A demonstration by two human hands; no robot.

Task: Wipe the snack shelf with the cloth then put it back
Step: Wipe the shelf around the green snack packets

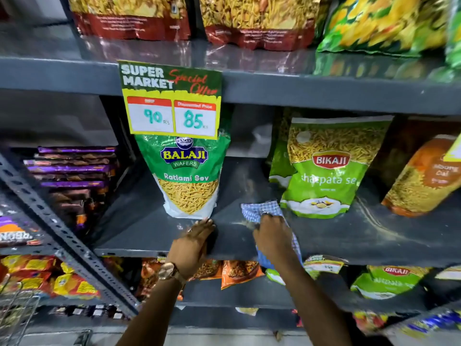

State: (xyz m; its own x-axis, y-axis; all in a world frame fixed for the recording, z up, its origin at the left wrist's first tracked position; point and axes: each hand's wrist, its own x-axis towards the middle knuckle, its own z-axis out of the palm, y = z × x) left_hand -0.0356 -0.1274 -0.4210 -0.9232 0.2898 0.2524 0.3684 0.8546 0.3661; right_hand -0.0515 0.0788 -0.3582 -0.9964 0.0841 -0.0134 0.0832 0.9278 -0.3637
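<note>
Right hand pressed down on the blue-and-white checked cloth, fingers curled over it, holding it against the grey snack shelf in the gap between two packets. Most of the cloth was hidden beneath the hand; one end showed ahead of the knuckles, beside the Bikaji packet, and another end hung over the shelf's front edge, partly behind the wrist. Left hand lay on the shelf near its front lip, fingers stretched forward and close together, tips just short of the Balaji packet; whether its thumb gripped the edge could not be told. A watch sat on that wrist. A special-offer sign hanging from the shelf above covered the top of the Balaji packet. The orange packet at far right was cut off by the frame edge, its print blurred. Purple boxes at left sat in shadow, their labels unreadable.
</note>
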